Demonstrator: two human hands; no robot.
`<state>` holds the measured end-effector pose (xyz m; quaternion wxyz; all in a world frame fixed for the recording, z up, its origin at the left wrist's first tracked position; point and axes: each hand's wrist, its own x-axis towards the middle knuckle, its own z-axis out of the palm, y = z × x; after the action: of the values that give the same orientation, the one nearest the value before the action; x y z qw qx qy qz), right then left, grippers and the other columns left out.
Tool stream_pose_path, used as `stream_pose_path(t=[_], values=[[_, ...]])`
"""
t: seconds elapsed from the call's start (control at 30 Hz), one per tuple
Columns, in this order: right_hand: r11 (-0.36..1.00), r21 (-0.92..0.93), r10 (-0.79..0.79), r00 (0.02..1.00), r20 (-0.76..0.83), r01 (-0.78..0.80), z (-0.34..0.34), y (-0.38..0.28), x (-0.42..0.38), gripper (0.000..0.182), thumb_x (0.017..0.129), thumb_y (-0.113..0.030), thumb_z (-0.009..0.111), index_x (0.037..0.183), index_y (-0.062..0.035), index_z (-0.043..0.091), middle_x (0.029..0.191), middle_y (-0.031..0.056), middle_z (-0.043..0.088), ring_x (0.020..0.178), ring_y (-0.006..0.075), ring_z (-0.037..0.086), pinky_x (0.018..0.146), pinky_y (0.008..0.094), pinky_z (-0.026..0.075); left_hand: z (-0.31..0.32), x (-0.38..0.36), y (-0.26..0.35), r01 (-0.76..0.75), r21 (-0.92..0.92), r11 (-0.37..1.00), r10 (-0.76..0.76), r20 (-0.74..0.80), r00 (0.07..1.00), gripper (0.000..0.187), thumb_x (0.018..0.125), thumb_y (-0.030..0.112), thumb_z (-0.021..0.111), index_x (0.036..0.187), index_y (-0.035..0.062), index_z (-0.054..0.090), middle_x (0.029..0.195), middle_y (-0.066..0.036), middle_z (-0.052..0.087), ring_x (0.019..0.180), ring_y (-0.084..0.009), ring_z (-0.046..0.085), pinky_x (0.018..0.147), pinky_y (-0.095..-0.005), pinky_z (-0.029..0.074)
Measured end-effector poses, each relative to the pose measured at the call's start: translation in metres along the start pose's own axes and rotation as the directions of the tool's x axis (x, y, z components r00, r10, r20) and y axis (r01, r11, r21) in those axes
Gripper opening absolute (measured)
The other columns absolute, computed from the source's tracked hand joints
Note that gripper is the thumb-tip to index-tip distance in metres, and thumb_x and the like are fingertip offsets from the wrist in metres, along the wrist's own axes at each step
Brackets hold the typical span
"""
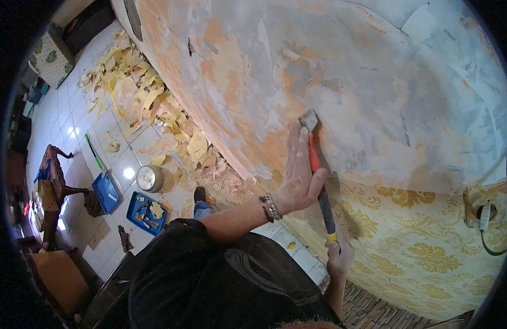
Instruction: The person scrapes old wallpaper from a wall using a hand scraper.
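A long-handled scraper (326,211) with a red neck and a dark grip lies slantwise against the wall. Its metal blade (308,119) touches the patchy, partly stripped wall surface (352,104). Up near the blade, my left hand (303,178) has its fingers stretched along the neck and its thumb across the tool, steadying it. A metal bracelet (271,208) circles that wrist. My right hand (339,259) is closed round the lower end of the handle, just below a yellow band. Below the stripped area, patterned yellow wallpaper (423,257) still covers the wall.
Peeled wallpaper scraps (149,101) heap along the wall's foot. On the tiled floor stand a bucket (150,179), a blue tray (146,213) with scraps, another blue tray (105,192) and a green-handled tool (93,151). A cable hangs from a wall socket hole (486,211). Wooden furniture (53,172) stands left.
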<state>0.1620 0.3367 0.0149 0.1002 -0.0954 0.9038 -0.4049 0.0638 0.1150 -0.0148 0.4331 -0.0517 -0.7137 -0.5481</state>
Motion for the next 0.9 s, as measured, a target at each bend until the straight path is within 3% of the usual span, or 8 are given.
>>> stream_pose_path(t=[0.1, 0.27, 0.37, 0.43, 0.5, 0.67, 0.73, 0.9], values=[[0.999, -0.050, -0.022, 1.000, -0.005, 0.021, 0.023, -0.030, 0.035, 0.042, 0.090, -0.014, 0.052, 0.130, -0.0014, 0.055, 0.126, 0.0227, 0.058, 0.120, 0.0306, 0.056, 0.101, 0.0352, 0.040, -0.026, 0.044, -0.027, 0.129, 0.152, 0.980, -0.136, 0.037, 0.990, 0.073, 0.085, 0.011, 0.045, 0.145, -0.0110, 0.009, 0.153, -0.030, 0.008, 0.144, -0.0409, 0.008, 0.117, -0.0431, 0.008], [0.962, 0.004, -0.274, 0.962, 0.010, 0.274, 0.054, -0.086, 0.102, 0.043, 0.091, -0.015, 0.053, 0.133, -0.0056, 0.053, 0.126, 0.0228, 0.057, 0.118, 0.0328, 0.056, 0.098, 0.0363, 0.042, -0.065, 0.084, -0.076, 0.007, 0.161, 0.987, 0.020, -0.167, 0.986, 0.073, 0.082, 0.018, 0.048, 0.142, -0.0120, 0.019, 0.148, -0.031, 0.022, 0.141, -0.0424, 0.016, 0.116, -0.0470, 0.011], [0.994, -0.063, -0.083, 0.992, 0.092, 0.089, 0.039, -0.078, 0.078, 0.043, 0.091, -0.015, 0.054, 0.133, -0.0055, 0.053, 0.124, 0.0229, 0.059, 0.116, 0.0330, 0.057, 0.097, 0.0365, 0.043, -0.049, 0.061, -0.063, 0.104, 0.124, 0.987, -0.089, -0.120, 0.989, 0.077, 0.080, 0.018, 0.053, 0.141, -0.0136, 0.017, 0.148, -0.032, 0.019, 0.141, -0.0438, 0.014, 0.116, -0.0472, 0.010], [0.977, -0.078, -0.198, 0.980, 0.009, 0.198, 0.028, -0.030, 0.049, 0.044, 0.089, -0.016, 0.056, 0.131, -0.0043, 0.055, 0.116, 0.0227, 0.063, 0.107, 0.0297, 0.062, 0.093, 0.0354, 0.045, -0.030, 0.031, -0.041, 0.202, 0.104, 0.974, -0.204, 0.005, 0.979, 0.080, 0.080, 0.017, 0.056, 0.141, -0.0142, 0.014, 0.149, -0.033, 0.016, 0.141, -0.0468, 0.011, 0.116, -0.0496, 0.009], [0.994, -0.102, 0.027, 1.000, -0.007, -0.028, 0.007, -0.002, 0.005, 0.044, 0.086, -0.013, 0.051, 0.127, 0.0033, 0.056, 0.073, 0.0073, 0.059, 0.065, 0.0152, 0.055, 0.064, 0.0311, 0.046, -0.008, -0.010, -0.019, 0.234, 0.057, 0.971, -0.240, 0.128, 0.962, 0.082, 0.077, 0.013, 0.057, 0.142, -0.0136, 0.013, 0.149, -0.034, 0.015, 0.140, -0.0494, 0.009, 0.115, -0.0526, 0.009], [0.994, -0.096, -0.063, 0.992, -0.110, 0.053, 0.005, 0.040, -0.032, 0.043, 0.085, -0.014, 0.050, 0.125, 0.0017, 0.058, 0.076, 0.0114, 0.062, 0.065, 0.0170, 0.056, 0.064, 0.0313, 0.047, 0.007, -0.051, -0.011, 0.166, -0.039, 0.985, -0.154, 0.222, 0.963, 0.084, 0.077, 0.012, 0.058, 0.142, -0.0143, 0.010, 0.148, -0.037, 0.011, 0.140, -0.0509, 0.006, 0.115, -0.0532, 0.007], [0.985, -0.130, 0.118, 0.993, 0.001, -0.116, 0.017, 0.003, 0.004, 0.043, 0.088, -0.019, 0.058, 0.125, 0.0031, 0.057, 0.102, 0.0226, 0.066, 0.092, 0.0316, 0.065, 0.084, 0.0354, 0.048, -0.006, -0.026, -0.039, 0.433, -0.086, 0.897, -0.414, 0.177, 0.893, 0.084, 0.082, 0.016, 0.057, 0.142, -0.0150, 0.007, 0.148, -0.039, 0.007, 0.141, -0.0509, 0.003, 0.116, -0.0512, 0.006], [0.974, -0.195, 0.126, 0.991, 0.037, -0.116, 0.017, 0.035, 0.001, 0.044, 0.088, -0.019, 0.057, 0.127, 0.0014, 0.056, 0.105, 0.0225, 0.066, 0.100, 0.0329, 0.065, 0.089, 0.0339, 0.047, -0.007, -0.044, -0.042, 0.287, 0.041, 0.957, -0.289, 0.211, 0.934, 0.082, 0.084, 0.018, 0.052, 0.142, -0.0158, 0.005, 0.149, -0.036, 0.005, 0.141, -0.0499, 0.002, 0.116, -0.0497, 0.005]])
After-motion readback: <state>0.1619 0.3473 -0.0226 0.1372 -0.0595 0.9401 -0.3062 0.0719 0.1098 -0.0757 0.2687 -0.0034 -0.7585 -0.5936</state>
